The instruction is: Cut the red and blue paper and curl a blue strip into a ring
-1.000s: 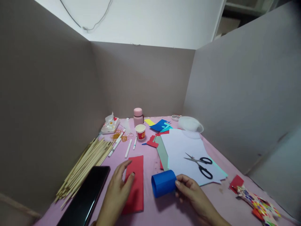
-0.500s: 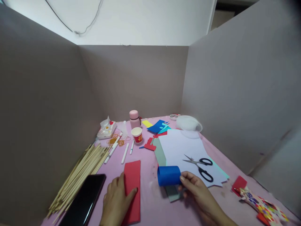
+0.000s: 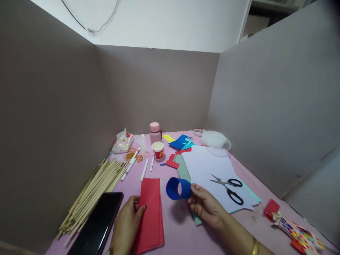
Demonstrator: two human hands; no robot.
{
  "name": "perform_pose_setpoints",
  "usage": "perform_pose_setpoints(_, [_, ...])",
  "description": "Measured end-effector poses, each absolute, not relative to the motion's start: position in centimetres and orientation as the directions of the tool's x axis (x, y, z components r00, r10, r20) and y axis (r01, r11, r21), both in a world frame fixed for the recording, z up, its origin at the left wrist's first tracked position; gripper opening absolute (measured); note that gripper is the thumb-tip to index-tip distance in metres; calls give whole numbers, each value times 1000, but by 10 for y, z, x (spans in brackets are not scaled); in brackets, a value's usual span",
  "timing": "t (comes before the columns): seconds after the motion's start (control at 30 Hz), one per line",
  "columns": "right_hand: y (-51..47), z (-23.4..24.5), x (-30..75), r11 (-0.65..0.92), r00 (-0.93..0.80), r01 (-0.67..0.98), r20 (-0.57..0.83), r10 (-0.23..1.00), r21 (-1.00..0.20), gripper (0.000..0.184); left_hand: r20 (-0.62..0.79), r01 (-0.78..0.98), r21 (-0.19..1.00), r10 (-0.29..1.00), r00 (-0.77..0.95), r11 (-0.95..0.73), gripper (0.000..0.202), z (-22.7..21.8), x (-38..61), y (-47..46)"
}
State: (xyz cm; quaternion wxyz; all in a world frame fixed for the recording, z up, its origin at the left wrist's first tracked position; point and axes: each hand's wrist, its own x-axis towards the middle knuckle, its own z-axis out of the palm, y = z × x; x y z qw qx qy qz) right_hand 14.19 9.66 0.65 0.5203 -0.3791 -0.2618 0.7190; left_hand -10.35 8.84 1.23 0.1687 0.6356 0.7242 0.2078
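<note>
My right hand (image 3: 207,205) pinches the right end of a short blue paper tube (image 3: 186,187) between thumb and fingers. The tube is held up off the table, its open end tipped toward me so that I see through it. Under my left hand (image 3: 126,223) lies a red folded paper strip (image 3: 151,216). The left thumb rests on top of the strip, and the fingers curl at its left edge, partly hidden. Two layers of red show at the strip's right side.
Scissors (image 3: 227,187) lie on white sheets (image 3: 204,166) at the right. Bamboo sticks (image 3: 92,198) and a black phone (image 3: 98,225) line the left. Behind stand a paper cup (image 3: 158,151), a pink flask (image 3: 155,134), markers (image 3: 144,170) and a plastic bowl (image 3: 214,140). Grey partitions (image 3: 159,88) enclose the table.
The blue tube has moved left and up in my right hand and turned so its opening faces me. The red strip has shifted slightly, its layers fanned apart a little. The view has tilted slightly.
</note>
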Motion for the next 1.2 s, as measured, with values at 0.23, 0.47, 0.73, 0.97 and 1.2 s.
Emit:
perform_pose_setpoints(0.23, [96,2,141,-360,-179,-609,-320,930,-707,39,66,776,626,988,-143,70,20,14,-108,85])
perform_pose_setpoints(0.47, [84,8,132,-218,-101,-470,-194,976,-856,33,165,570,822,961,-220,-11,37,21,-95,77])
perform_pose_setpoints(0.73, [62,12,130,55,-30,-173,61,998,-983,27,-96,58,993,994,-53,99,33,24,-43,49])
perform_pose_setpoints(0.97, [53,16,128,99,-39,-86,103,994,-991,26,-120,-83,989,993,1,119,28,22,-41,50])
perform_pose_setpoints(1.2, [54,14,128,83,-12,-104,85,996,-991,29,-100,-15,995,993,-59,99,30,18,-35,44])
